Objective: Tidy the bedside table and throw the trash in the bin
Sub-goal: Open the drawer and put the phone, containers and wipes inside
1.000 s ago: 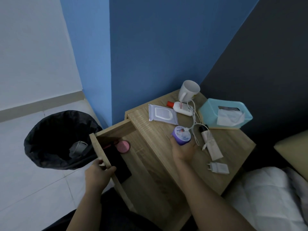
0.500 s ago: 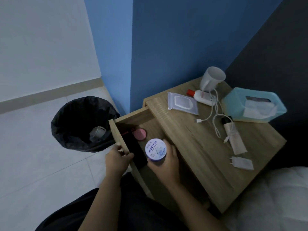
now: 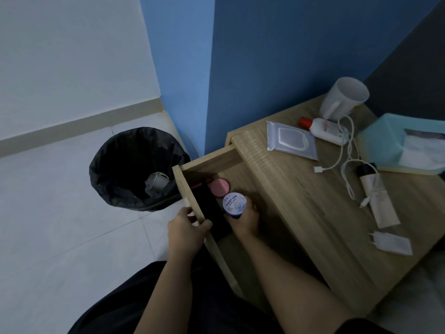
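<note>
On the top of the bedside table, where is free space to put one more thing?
The near-left wood of the table top, between the open drawer, the wipes pack and the white cable, is bare. The far right is crowded: mug, lotion bottle, tissue box, tube, charger plug.

Dim bluish light, soft shadows, wide-angle edge distortion

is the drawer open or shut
Open: the drawer is pulled out, a pink disc showing inside, left hand on its front.
</note>
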